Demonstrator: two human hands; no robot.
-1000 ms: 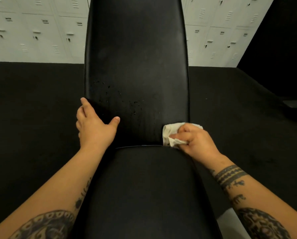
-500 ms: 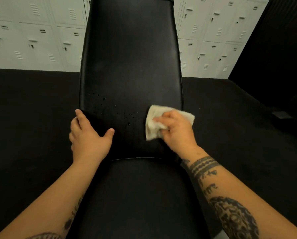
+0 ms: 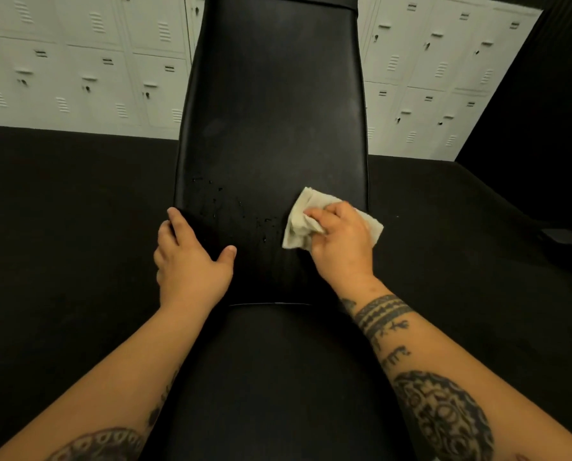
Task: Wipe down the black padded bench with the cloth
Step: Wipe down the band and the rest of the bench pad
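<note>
Looks partway done. Bunches the cloth [image 3: 298, 224] in the right hand [image 3: 341, 242], pressed on the padded bench [image 3: 271, 94] back pad; rests the left hand [image 3: 191, 264] spread at its left edge. Leaves droplets [image 3: 219, 189] between both hands unwiped.

Both arms bare to the elbow, dark ink. Right forearm [image 3: 421, 354]: stacked bands behind the wrist, small glyph-like marks, large round patterned piece near the elbow. Left forearm [image 3: 128, 377]: few small marks, scalloped piece. Left hand [image 3: 191, 264], right hand [image 3: 341, 241] bare.
</note>
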